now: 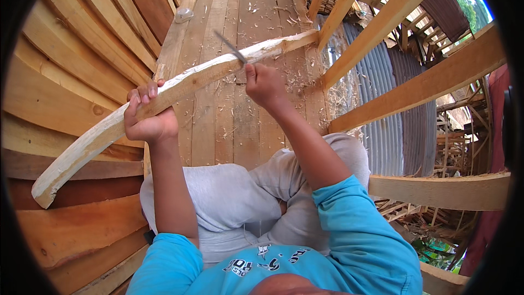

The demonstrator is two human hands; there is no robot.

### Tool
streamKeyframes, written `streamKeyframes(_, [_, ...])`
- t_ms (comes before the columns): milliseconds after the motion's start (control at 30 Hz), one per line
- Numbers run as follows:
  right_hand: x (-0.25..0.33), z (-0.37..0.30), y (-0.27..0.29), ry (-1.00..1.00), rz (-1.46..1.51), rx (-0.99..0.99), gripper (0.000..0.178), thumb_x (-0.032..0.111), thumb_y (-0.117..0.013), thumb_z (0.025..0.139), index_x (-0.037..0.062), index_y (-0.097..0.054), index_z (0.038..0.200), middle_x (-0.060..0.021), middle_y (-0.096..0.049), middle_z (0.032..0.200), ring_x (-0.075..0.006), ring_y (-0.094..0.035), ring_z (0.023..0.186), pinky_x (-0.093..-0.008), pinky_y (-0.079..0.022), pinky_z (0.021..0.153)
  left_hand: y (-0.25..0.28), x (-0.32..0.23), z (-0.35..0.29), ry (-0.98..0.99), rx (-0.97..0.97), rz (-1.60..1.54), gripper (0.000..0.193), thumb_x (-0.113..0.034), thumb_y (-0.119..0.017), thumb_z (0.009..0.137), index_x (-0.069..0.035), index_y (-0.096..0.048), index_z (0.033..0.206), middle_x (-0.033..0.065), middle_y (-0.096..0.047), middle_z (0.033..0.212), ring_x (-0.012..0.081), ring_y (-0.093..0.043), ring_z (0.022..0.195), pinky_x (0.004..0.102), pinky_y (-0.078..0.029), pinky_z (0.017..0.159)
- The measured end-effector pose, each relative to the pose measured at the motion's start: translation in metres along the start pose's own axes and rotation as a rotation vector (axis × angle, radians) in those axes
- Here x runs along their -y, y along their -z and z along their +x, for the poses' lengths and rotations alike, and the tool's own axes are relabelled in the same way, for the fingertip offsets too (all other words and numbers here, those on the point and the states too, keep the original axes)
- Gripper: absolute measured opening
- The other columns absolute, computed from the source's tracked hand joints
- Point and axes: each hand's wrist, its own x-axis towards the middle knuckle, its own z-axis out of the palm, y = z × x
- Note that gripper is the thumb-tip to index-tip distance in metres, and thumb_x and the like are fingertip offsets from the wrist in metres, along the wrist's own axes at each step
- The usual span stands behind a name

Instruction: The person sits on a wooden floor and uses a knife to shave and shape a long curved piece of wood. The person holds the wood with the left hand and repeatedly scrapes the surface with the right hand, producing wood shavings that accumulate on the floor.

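A long wooden pole (196,74), pale and whittled on its upper face, slants from the lower left up to the railing at the right. My left hand (150,114) is wrapped round it left of its middle. My right hand (266,84) is closed in a fist just below the pole, gripping a knife (231,46). The knife's handle is hidden in the fist. Its thin grey blade crosses the pole and points up and to the left; whether the edge bites into the wood I cannot tell.
Wood shavings (256,8) lie scattered over the plank floor (218,131). A small clear plastic container (184,15) sits by the left wall of boards (82,82). Wooden railing posts (376,33) stand at the right, with corrugated metal sheets (382,109) beyond and below them.
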Motion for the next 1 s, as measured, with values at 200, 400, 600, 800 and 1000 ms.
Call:
streamKeyframes(200, [-0.033,0.017,0.000,-0.310,-0.014,-0.129,0.043,0.036,-0.046,0.099,0.0030,-0.063,0.078,-0.0241,-0.065,0.070,-0.0457,-0.064,0.071,-0.0553,-0.049,0.064,-0.007,0.002,0.002,-0.005,-0.007,0.046,0.016,-0.018,-0.057,0.078,-0.015,-0.043,0.070,0.0008,-0.039,0.069,0.0193,-0.046,0.075,0.0428,-0.039,0.095])
streamKeyframes(400, [-0.027,0.013,-0.007,-0.205,-0.011,-0.194,0.041,0.034,-0.044,0.100,0.0026,-0.061,0.080,-0.0237,-0.061,0.065,-0.0451,-0.062,0.066,-0.0553,-0.046,0.062,-0.003,0.002,0.001,-0.001,-0.002,0.023,0.015,-0.018,-0.057,0.078,-0.015,-0.044,0.070,0.0007,-0.040,0.069,0.0192,-0.047,0.075,0.0426,-0.039,0.095])
streamKeyframes(600, [-0.026,0.010,-0.006,-0.150,-0.088,-0.126,0.047,0.036,-0.043,0.101,0.0008,-0.065,0.078,-0.0249,-0.063,0.067,-0.0461,-0.063,0.067,-0.0534,-0.048,0.061,-0.002,-0.001,-0.001,0.006,0.000,0.015,0.014,-0.017,-0.058,0.077,-0.015,-0.046,0.070,0.0007,-0.041,0.069,0.0192,-0.047,0.075,0.0422,-0.040,0.095])
streamKeyframes(800, [-0.021,0.005,-0.011,-0.097,-0.014,-0.159,0.046,0.035,-0.040,0.101,0.0022,-0.067,0.082,-0.0264,-0.064,0.071,-0.0459,-0.063,0.069,-0.0555,-0.048,0.064,0.001,-0.002,-0.001,0.011,0.012,0.016,0.013,-0.017,-0.058,0.077,-0.015,-0.047,0.071,0.0004,-0.041,0.069,0.0194,-0.047,0.076,0.0426,-0.040,0.095])
streamKeyframes(1000, [-0.026,0.010,-0.015,-0.185,-0.013,-0.132,0.049,0.034,-0.040,0.101,-0.0014,-0.064,0.078,-0.0276,-0.064,0.074,-0.0470,-0.063,0.074,-0.0557,-0.047,0.069,0.001,-0.002,0.001,0.005,0.043,0.027,0.013,-0.018,-0.059,0.076,-0.015,-0.047,0.072,0.0005,-0.041,0.070,0.0192,-0.047,0.075,0.0433,-0.039,0.095])
